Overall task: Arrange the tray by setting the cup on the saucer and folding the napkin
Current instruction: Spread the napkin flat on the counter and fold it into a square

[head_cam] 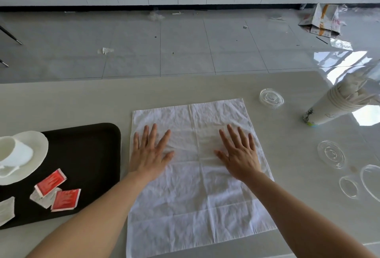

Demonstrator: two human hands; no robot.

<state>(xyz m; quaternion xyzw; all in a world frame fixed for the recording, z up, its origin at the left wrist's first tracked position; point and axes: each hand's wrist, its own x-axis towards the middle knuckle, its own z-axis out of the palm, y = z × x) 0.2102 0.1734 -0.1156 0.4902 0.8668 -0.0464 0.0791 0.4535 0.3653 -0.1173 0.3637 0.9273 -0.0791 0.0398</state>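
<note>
A white napkin [193, 191] lies spread flat and unfolded on the table, creased into quarters. My left hand [151, 152] rests palm down on its upper left part, fingers spread. Palm down on the upper right part lies my right hand [239, 152], fingers apart too. Neither hand holds anything. To the left sits a black tray [88, 154]. On its left end a white cup [12, 150] stands on a white saucer [40, 146], both cut off by the frame edge.
Red sachets [59, 191] and torn white wrappers lie on the tray. A stack of paper cups [337, 105] leans at the right. Clear plastic lids [271, 98] [331, 153] lie on the table's right side. Beyond the far edge is a littered tiled floor.
</note>
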